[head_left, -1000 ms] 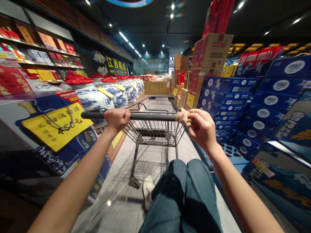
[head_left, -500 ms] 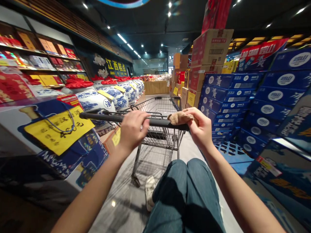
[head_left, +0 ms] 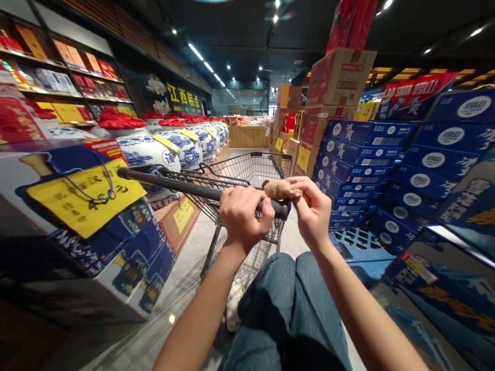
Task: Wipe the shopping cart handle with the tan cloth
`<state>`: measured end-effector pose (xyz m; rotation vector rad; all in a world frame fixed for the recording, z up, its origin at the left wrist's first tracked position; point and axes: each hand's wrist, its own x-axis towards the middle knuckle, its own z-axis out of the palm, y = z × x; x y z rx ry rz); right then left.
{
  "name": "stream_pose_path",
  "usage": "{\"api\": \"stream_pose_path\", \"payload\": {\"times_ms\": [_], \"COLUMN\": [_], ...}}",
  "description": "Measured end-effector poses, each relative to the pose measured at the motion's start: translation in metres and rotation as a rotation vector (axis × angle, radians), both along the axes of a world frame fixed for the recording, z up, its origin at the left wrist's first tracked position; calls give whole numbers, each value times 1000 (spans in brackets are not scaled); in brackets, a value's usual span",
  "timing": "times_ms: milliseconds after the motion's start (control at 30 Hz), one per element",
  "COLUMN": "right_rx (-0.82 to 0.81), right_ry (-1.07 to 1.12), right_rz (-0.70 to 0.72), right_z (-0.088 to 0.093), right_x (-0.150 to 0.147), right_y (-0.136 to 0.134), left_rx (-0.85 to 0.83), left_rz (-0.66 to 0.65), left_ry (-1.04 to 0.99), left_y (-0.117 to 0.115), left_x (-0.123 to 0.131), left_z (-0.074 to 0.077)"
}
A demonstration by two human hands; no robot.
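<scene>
Ahead of my knees stands a black wire shopping cart [head_left: 255,167], its dark handlebar [head_left: 174,181] running at a slant from the left toward me. My left hand [head_left: 243,214] is wrapped round the handlebar near its right end. A crumpled brown cloth [head_left: 278,188] is pinched in my right hand [head_left: 312,208], just past the end of the bar. Part of the cloth lies over the handlebar's end, close to my left fingers. Whether the cloth presses on the bar there I cannot tell.
Blue-and-white jars with red covers [head_left: 147,149] line the left side, beside gift boxes with a yellow price sign [head_left: 87,198]. Stacked blue cartons [head_left: 348,154] and a blue pallet [head_left: 358,239] stand on the right. Brown cartons [head_left: 336,82] rise behind them.
My left hand has slid right along the handlebar and closed round it near its end. The cart has swung, its handlebar now slanting more. My right hand and cloth have shifted slightly.
</scene>
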<state>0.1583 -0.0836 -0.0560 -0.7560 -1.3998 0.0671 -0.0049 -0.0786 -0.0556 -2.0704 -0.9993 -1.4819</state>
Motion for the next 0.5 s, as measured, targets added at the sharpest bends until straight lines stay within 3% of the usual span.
{"api": "stream_pose_path", "payload": {"times_ms": [167,333,500], "right_rx": [60,-138,53], "right_ry": [20,94,124], "right_rz": [56,-40,15], "right_z": [-6,-7,-12], "right_x": [4,2,-17], "right_y": [12,22,-1], "left_rx": [9,25,77], "left_rz": [-6,6,-9], "left_ry": [-34,-78,-136], "left_y": [-7,-10,-14], "left_x": [-6,-11,-18], "left_z": [-1,-2,-4]}}
